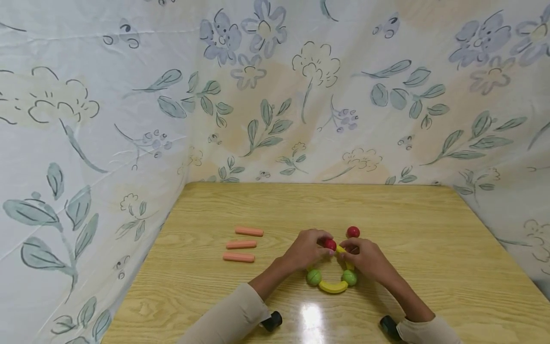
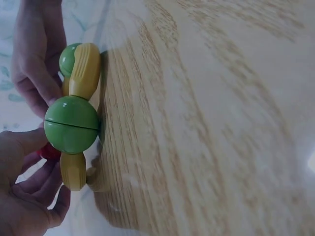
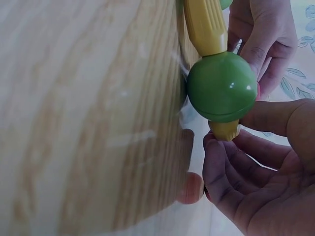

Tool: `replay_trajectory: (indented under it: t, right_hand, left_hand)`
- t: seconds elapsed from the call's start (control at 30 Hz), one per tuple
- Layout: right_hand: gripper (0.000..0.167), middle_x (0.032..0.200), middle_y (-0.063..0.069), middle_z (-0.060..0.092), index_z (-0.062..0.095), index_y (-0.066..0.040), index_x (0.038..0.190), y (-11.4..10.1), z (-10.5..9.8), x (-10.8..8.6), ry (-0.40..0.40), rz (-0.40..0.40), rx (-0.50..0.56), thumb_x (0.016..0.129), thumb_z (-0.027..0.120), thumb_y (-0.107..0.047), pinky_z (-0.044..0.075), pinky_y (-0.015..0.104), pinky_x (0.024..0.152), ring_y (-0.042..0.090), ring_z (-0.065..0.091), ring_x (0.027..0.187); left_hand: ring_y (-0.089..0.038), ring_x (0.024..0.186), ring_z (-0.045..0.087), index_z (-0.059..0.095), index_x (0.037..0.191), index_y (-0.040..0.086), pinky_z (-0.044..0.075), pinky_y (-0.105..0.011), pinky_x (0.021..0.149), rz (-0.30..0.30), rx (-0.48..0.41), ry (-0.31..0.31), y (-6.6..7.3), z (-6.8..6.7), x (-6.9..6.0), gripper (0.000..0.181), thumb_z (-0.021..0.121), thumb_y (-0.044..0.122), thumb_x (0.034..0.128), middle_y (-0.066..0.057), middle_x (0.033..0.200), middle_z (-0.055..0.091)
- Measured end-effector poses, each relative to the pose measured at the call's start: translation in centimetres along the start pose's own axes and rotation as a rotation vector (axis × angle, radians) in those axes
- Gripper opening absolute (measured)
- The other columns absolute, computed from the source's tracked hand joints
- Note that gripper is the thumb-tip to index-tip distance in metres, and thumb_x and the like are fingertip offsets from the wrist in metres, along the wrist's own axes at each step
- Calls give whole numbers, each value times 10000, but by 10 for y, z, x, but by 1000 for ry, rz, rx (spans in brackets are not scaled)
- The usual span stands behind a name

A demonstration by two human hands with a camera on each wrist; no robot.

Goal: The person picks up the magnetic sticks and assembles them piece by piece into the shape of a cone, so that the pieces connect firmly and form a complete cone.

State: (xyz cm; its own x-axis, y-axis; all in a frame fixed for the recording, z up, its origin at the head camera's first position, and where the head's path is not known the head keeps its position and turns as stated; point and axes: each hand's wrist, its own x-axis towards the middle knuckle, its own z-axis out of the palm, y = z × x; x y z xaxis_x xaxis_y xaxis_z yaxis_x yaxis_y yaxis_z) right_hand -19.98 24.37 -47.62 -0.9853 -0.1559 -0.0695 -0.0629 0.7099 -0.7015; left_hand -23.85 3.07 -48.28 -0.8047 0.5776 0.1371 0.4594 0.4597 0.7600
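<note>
In the head view, my left hand (image 1: 308, 249) pinches a red ball (image 1: 330, 244) between thumb and fingers. My right hand (image 1: 368, 258) grips a curved yellow piece (image 1: 339, 249) beside that ball; whether the two are joined is hard to tell. Two green balls, one at left (image 1: 314, 277) and one at right (image 1: 349, 277), are linked by a curved yellow piece (image 1: 333, 287) nearest me. With the pieces between the hands they make a partial ring on the table. Fingers cover part of the ring's far side. The left wrist view shows a groove around one green ball (image 2: 72, 124).
A loose red ball (image 1: 353, 231) lies just beyond my right hand. Three orange sticks, among them a middle stick (image 1: 241, 244), lie in a row at left on the wooden table (image 1: 408, 210). Flowered cloth (image 1: 275, 95) hangs behind and at both sides.
</note>
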Motion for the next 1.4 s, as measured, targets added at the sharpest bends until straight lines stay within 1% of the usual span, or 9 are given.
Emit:
replay_trajectory:
  t: [0.17, 0.33, 0.57, 0.73, 0.83, 0.93, 1.07, 1.23, 1.4]
  right_hand:
    - [255, 1015, 75, 752, 766, 11, 1169, 0, 0, 0, -6, -20, -7, 941, 793, -101, 571, 287, 728, 217, 689, 930]
    - [234, 1020, 69, 757, 777, -2, 1141, -2, 1, 1, -5, -38, -10, 934, 807, -106, 581, 304, 745, 222, 703, 950]
    - [226, 1013, 67, 748, 773, 5, 1137, -3, 2, 1, -6, -33, -17, 938, 803, -98, 588, 321, 751, 218, 691, 936]
    - [209, 1014, 57, 745, 773, 1, 1135, -2, 3, 2, -4, -30, -25, 943, 790, -79, 572, 308, 738, 204, 679, 922]
    - [193, 1014, 56, 747, 776, -8, 1125, -3, 4, 2, -4, -24, -24, 944, 786, -75, 559, 300, 727, 199, 677, 912]
    - [184, 1016, 60, 748, 779, -11, 1118, -3, 3, 2, -5, -24, -30, 946, 783, -75, 553, 304, 725, 202, 682, 912]
    - [201, 1032, 71, 750, 777, -6, 1129, -4, 2, 2, -4, -24, -43, 944, 789, -84, 572, 331, 745, 221, 693, 937]
    - [223, 1040, 75, 746, 773, 3, 1140, -5, 2, 2, -2, -15, -49, 943, 797, -98, 593, 363, 770, 233, 689, 950]
    - [215, 1027, 64, 746, 774, 3, 1131, -7, 1, 2, -4, -16, -43, 948, 797, -108, 598, 389, 784, 227, 687, 946]
  left_hand:
    - [-72, 1019, 682, 725, 1295, 4, 523, -162, 844, -1, 4, -4, -2, 0, 0, 358, 786, 162, 980, -60, 1170, 760]
    - [-73, 994, 673, 726, 1288, 17, 523, -166, 834, -26, -6, -21, -4, -1, -1, 345, 788, 153, 977, -45, 1144, 759]
    - [-83, 1045, 694, 684, 1360, 9, 535, -179, 877, -52, -40, -44, -6, -2, -4, 422, 792, 128, 969, -63, 1218, 750]
    - [-137, 1074, 702, 702, 1330, 25, 548, -219, 902, -55, 17, -25, -10, -4, -9, 417, 816, 155, 950, -74, 1219, 742]
    - [-163, 1071, 686, 713, 1320, 36, 552, -242, 878, -89, 79, -9, -11, -6, -14, 423, 825, 192, 944, -80, 1190, 723]
    - [-163, 1006, 651, 712, 1324, 39, 543, -255, 808, -139, 124, 4, -9, -9, -20, 435, 818, 234, 949, -81, 1131, 690]
    - [-140, 915, 602, 717, 1308, 25, 515, -263, 734, -188, 142, 9, -6, -12, -28, 436, 803, 263, 953, -59, 1048, 668]
    - [-114, 818, 530, 736, 1228, -13, 470, -243, 685, -180, 127, 13, -4, -14, -32, 336, 763, 167, 946, -26, 923, 640]
    - [-101, 772, 555, 748, 1155, -42, 491, -225, 666, -166, 85, 39, -3, -14, -30, 240, 729, 69, 943, -57, 911, 672]
